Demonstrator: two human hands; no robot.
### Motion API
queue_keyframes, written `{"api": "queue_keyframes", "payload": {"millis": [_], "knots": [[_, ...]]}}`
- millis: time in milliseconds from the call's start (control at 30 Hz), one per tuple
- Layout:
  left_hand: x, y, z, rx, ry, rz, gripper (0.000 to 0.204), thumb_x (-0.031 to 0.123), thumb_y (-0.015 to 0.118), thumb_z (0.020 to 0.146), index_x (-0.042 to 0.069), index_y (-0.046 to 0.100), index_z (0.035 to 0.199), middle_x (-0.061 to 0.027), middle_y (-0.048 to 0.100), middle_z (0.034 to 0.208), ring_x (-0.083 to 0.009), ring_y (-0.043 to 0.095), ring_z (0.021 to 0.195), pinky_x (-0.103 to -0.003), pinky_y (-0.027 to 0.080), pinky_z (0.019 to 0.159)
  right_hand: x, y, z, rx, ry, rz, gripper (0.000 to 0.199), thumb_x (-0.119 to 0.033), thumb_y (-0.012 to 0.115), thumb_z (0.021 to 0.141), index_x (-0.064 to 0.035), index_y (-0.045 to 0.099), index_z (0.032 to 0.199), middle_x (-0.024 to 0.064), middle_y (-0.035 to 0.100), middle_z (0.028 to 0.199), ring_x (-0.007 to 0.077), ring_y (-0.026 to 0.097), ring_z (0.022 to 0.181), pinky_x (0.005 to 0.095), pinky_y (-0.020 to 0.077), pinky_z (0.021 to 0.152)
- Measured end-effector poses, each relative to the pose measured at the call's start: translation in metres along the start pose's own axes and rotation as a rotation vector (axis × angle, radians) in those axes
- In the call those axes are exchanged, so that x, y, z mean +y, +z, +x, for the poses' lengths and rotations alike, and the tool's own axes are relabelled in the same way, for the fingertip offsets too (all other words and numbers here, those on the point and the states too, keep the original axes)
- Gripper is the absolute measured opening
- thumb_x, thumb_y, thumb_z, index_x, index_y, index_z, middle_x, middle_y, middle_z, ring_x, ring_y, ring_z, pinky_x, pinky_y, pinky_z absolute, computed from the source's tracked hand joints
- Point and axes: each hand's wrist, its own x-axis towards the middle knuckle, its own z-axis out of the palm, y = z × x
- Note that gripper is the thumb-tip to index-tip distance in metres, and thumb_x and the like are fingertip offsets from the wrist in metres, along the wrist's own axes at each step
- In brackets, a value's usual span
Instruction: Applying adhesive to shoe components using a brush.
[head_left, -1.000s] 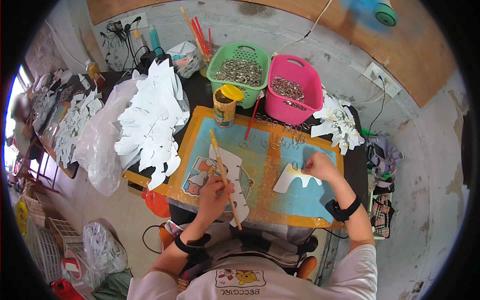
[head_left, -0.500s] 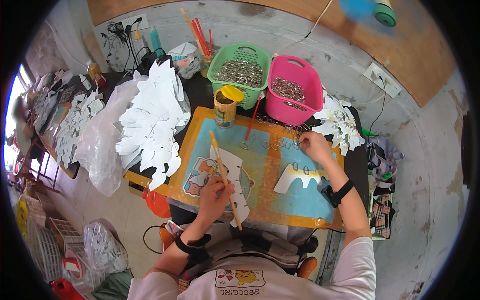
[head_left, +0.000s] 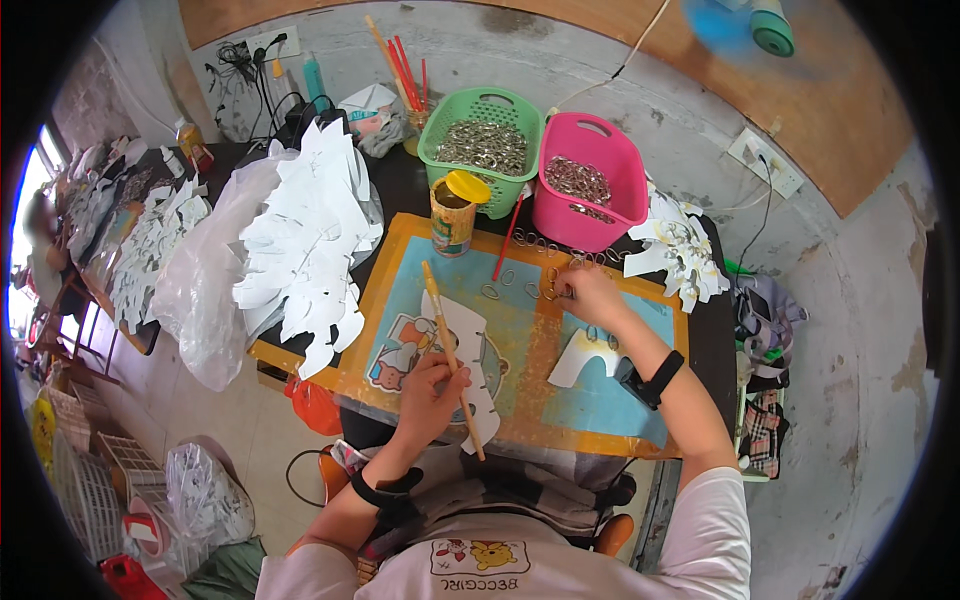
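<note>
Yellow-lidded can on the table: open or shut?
The can is open: its yellow lid sits to one side, so its dark inside shows.

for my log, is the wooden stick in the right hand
No, the left hand holds the wooden stick, its fingers closed around it.

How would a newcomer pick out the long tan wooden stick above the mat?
Find the blue rectangular mat with orange borders. Over its left half, the left hand grips the long tan wooden stick, slanting across a white cut-out sheet. Unlike the thin red stick lying farther back, it is tan and hand-held.
</note>
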Motion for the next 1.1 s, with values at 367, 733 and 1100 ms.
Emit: {"api": "queue_keyframes", "payload": {"millis": [367,733,1100], "knots": [[0.0,0.003,0.001,-0.017,0.002,0.049,0.018,0.009,0.063,0.091,-0.006,0.067,0.082,-0.0081,0.06,0.098,-0.0166,0.059,0.084,-0.027,0.048,0.07,0.003,0.002,-0.014,0.024,-0.027,-0.062,0.009,-0.011,0.064,0.08,-0.0061,0.059,0.086,0.0121,0.064,0.084,0.0365,0.064,0.081,0.0478,0.0501,0.068],[-0.003,0.005,0.001,-0.019,0.025,0.091,0.018,0.009,0.063,0.091,-0.005,0.068,0.082,-0.0086,0.061,0.098,-0.0181,0.06,0.086,-0.028,0.048,0.071,0.006,-0.024,-0.018,-0.097,0.037,0.073,0.016,-0.011,0.07,0.079,-0.0051,0.059,0.088,0.012,0.062,0.089,0.0347,0.062,0.084,0.0457,0.0499,0.071],[-0.006,0.001,0.001,0.0,-0.002,0.105,0.017,0.008,0.063,0.09,-0.006,0.067,0.081,-0.0091,0.061,0.099,-0.0181,0.06,0.085,-0.028,0.05,0.07,0.008,-0.018,-0.016,-0.035,-0.189,0.075,0.007,-0.007,0.064,0.08,-0.003,0.061,0.084,0.0139,0.063,0.084,0.0331,0.063,0.084,0.042,0.0499,0.073]]}}
